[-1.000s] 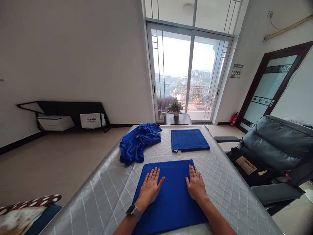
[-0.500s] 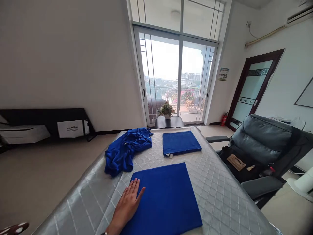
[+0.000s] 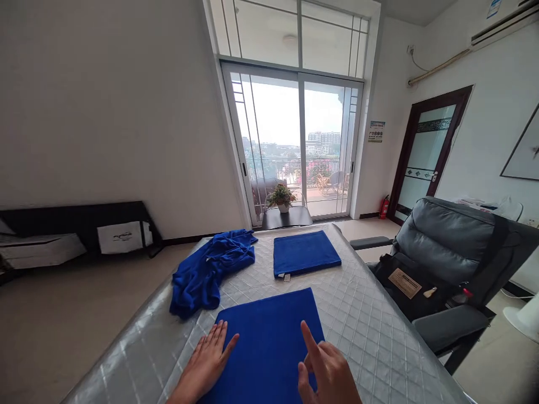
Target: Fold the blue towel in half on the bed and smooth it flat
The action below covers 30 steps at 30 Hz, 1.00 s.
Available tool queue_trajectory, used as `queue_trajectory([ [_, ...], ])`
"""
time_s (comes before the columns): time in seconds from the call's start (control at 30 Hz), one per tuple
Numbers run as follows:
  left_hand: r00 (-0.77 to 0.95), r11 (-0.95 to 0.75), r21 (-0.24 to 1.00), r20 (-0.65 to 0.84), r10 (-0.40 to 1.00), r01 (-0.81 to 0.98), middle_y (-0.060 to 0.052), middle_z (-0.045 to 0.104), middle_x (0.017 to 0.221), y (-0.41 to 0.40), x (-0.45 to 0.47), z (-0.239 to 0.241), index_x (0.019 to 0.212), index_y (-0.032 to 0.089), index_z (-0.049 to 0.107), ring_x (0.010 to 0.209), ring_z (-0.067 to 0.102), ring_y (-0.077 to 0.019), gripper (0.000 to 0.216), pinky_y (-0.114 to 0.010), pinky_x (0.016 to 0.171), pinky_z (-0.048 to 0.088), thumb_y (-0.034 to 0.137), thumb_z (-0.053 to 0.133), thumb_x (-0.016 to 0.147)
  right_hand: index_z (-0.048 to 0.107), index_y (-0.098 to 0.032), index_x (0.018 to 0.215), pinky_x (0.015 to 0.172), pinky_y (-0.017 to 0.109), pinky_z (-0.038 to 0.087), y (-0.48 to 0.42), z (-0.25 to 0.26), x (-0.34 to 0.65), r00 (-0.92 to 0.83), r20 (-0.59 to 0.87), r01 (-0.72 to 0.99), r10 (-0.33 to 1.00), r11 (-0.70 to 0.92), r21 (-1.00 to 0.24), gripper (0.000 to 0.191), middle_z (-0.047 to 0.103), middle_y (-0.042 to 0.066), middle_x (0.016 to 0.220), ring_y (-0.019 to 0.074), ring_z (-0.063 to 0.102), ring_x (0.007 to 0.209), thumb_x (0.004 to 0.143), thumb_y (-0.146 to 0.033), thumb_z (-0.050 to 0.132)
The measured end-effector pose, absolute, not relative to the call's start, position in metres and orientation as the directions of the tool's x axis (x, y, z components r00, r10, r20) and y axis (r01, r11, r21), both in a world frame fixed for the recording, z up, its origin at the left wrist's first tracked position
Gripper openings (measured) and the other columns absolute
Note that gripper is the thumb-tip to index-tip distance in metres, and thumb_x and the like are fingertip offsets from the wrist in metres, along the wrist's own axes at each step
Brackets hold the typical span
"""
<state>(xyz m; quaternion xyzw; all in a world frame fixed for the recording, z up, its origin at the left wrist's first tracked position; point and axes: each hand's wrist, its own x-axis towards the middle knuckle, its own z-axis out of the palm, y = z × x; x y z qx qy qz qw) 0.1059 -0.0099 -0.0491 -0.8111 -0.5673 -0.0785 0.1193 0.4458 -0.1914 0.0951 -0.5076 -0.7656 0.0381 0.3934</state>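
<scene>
A folded blue cloth (image 3: 265,336) lies flat on the quilted silver bed surface (image 3: 357,314), close to me. My left hand (image 3: 206,356) rests flat along its left edge, fingers stretched out. Over the right part of the cloth is my right hand (image 3: 326,367), its index finger extended and thumb apart, the other fingers curled and holding nothing I can see. Farther back sits another folded blue cloth (image 3: 307,252) with a small white label at its near edge. A crumpled blue cloth (image 3: 210,269) lies to the left of it.
At the right stands a dark recliner (image 3: 455,247) with a black bag (image 3: 404,283) on its seat. A potted plant (image 3: 283,197) is on a black chair (image 3: 286,217) beyond the bed. White boxes (image 3: 122,237) stand by the left wall.
My right hand has come into view over the right side of the near cloth. My left hand stays on the left edge. The camera view has shifted slightly.
</scene>
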Motion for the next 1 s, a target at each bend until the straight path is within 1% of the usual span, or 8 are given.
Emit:
queue_trajectory([
  [0.07, 0.289, -0.279, -0.076, 0.283, 0.915, 0.957, -0.012, 0.058, 0.148, -0.010, 0.133, -0.034, 0.142, 0.024, 0.059, 0.145, 0.043, -0.0315, 0.052, -0.056, 0.115, 0.038, 0.045, 0.034, 0.101, 0.041, -0.031, 0.155, 0.092, 0.043, 0.056, -0.152, 0.075, 0.454, -0.188, 0.369, 0.832, 0.910, 0.347, -0.432, 0.057, 0.075, 0.008, 0.115, 0.0246, 0.068, 0.106, 0.099, -0.022, 0.034],
  [0.13, 0.311, -0.325, 0.004, 0.277, 0.909, 0.946, -0.014, 0.052, 0.153, -0.012, 0.178, -0.019, 0.151, 0.020, 0.046, 0.147, 0.040, -0.0290, 0.059, -0.053, 0.116, 0.038, 0.049, 0.031, 0.103, 0.048, -0.022, 0.152, 0.113, 0.046, 0.042, -0.118, 0.053, 0.458, -0.178, 0.158, 0.902, 0.971, 0.225, -0.368, 0.056, 0.059, 0.011, 0.145, 0.0281, 0.051, 0.137, 0.097, -0.021, 0.034],
  [0.23, 0.466, -0.503, 0.110, 0.250, 0.849, 0.857, -0.018, 0.042, 0.159, -0.016, 0.257, -0.006, 0.157, 0.016, 0.035, 0.149, 0.036, -0.0272, 0.063, -0.051, 0.117, 0.039, 0.050, 0.026, 0.105, 0.036, -0.012, 0.156, 0.123, 0.046, 0.025, -0.079, 0.030, 0.458, -0.149, -0.007, 0.953, 0.989, 0.142, -0.268, 0.060, 0.034, 0.012, 0.163, 0.0283, 0.028, 0.152, 0.098, -0.027, 0.032],
  [0.3, 0.549, -0.596, 0.148, 0.265, 0.793, 0.790, -0.018, 0.042, 0.159, -0.019, 0.299, -0.004, 0.157, 0.016, 0.033, 0.149, 0.036, -0.0267, 0.060, -0.051, 0.118, 0.038, 0.046, 0.023, 0.107, 0.029, -0.009, 0.159, 0.125, 0.045, 0.018, -0.057, 0.024, 0.457, -0.144, 0.003, 0.964, 0.990, 0.141, -0.227, 0.062, 0.023, 0.011, 0.166, 0.0257, 0.019, 0.154, 0.099, -0.026, 0.029],
  [0.4, 0.523, -0.580, 0.199, 0.277, 0.806, 0.790, -0.017, 0.042, 0.159, -0.018, 0.329, -0.004, 0.157, 0.013, 0.032, 0.150, 0.034, -0.0271, 0.061, -0.051, 0.119, 0.037, 0.044, 0.016, 0.107, 0.024, -0.008, 0.160, 0.125, 0.042, 0.014, -0.029, 0.021, 0.459, -0.162, 0.032, 0.969, 0.986, 0.165, -0.185, 0.063, 0.017, 0.011, 0.167, 0.0230, 0.011, 0.156, 0.099, -0.026, 0.026],
  [0.57, 0.422, -0.464, 0.244, 0.203, 0.883, 0.852, -0.014, 0.037, 0.162, -0.008, 0.323, -0.004, 0.156, 0.010, 0.036, 0.153, 0.026, -0.0264, 0.070, -0.048, 0.125, 0.028, 0.053, 0.013, 0.105, 0.023, -0.009, 0.160, 0.125, 0.042, 0.015, -0.007, 0.007, 0.463, -0.157, 0.028, 0.973, 0.987, 0.159, -0.169, 0.064, 0.020, 0.011, 0.167, 0.0219, 0.013, 0.156, 0.103, -0.038, 0.020],
  [0.73, 0.405, -0.453, 0.240, 0.223, 0.887, 0.859, -0.010, 0.037, 0.163, 0.006, 0.326, -0.007, 0.157, 0.013, 0.033, 0.154, 0.023, -0.0242, 0.071, -0.047, 0.126, 0.023, 0.055, 0.012, 0.104, 0.021, -0.010, 0.161, 0.125, 0.038, 0.012, -0.003, -0.007, 0.462, -0.104, 0.044, 0.973, 0.994, 0.111, -0.203, 0.066, 0.020, 0.009, 0.167, 0.0199, 0.013, 0.156, 0.103, -0.043, 0.020],
  [1.0, 0.338, -0.375, 0.179, 0.204, 0.919, 0.910, -0.012, 0.037, 0.162, 0.013, 0.278, -0.009, 0.156, 0.014, 0.037, 0.153, 0.027, -0.0259, 0.074, -0.048, 0.125, 0.027, 0.061, 0.016, 0.102, 0.021, -0.009, 0.160, 0.126, 0.039, 0.010, -0.003, -0.002, 0.462, -0.095, 0.030, 0.970, 0.995, 0.099, -0.221, 0.068, 0.019, 0.008, 0.168, 0.0199, 0.013, 0.155, 0.102, -0.044, 0.020],
])
